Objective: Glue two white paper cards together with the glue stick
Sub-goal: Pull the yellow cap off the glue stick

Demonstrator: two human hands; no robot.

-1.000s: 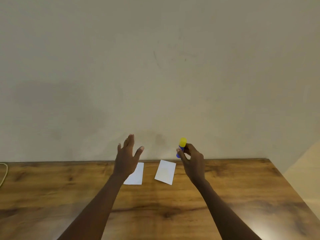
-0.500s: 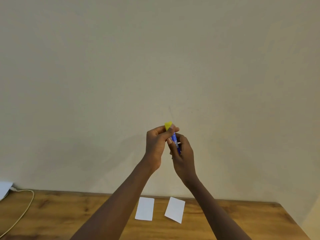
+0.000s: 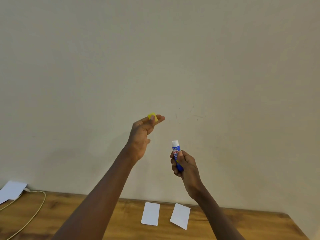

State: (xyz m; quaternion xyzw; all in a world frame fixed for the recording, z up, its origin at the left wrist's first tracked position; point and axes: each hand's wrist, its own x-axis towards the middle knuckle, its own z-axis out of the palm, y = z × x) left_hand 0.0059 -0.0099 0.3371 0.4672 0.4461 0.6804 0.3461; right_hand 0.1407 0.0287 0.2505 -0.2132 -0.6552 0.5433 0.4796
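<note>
Glue stick [image 3: 177,155] is standing upright at centre right of the frame, uncapped. Its white tip is poking out above the right hand [image 3: 186,168], whose fingers are curling round the blue barrel. Up and left, the left hand [image 3: 141,135] is pinching the yellow cap [image 3: 152,116] between thumb and fingertips, well apart from the stick. Along the bottom, left card [image 3: 150,214] and right card [image 3: 180,216] are lying near each other on the table [image 3: 69,213], not touching. A cable [image 3: 32,210] and paper [image 3: 11,190] are lying at lower left.

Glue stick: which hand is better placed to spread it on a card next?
The right hand, probably: it grips the uncapped glue stick, while the left hand is busy pinching the yellow cap.
</note>
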